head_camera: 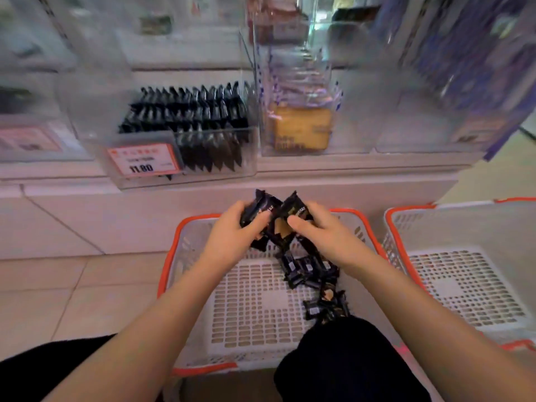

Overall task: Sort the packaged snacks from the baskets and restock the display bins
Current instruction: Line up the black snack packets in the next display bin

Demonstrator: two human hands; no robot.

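Above a white basket with an orange rim [169,256], my left hand [232,233] grips a bunch of black snack packets [258,211]. My right hand [322,230] grips more black packets [295,208] right beside them. Several loose black packets [311,271] lie on the basket's floor toward its right side. On the shelf ahead stands a clear display bin [121,175] with rows of the same black packets [200,123] standing upright and an orange price tag [143,161] on its front.
A second white basket with an orange rim [390,219] sits to the right with nothing in it. A clear bin [345,146] holds yellow-and-blue packets [301,129]. More clear bins stand to the left and right. My dark-clad knees are at the bottom. Tiled floor lies left.
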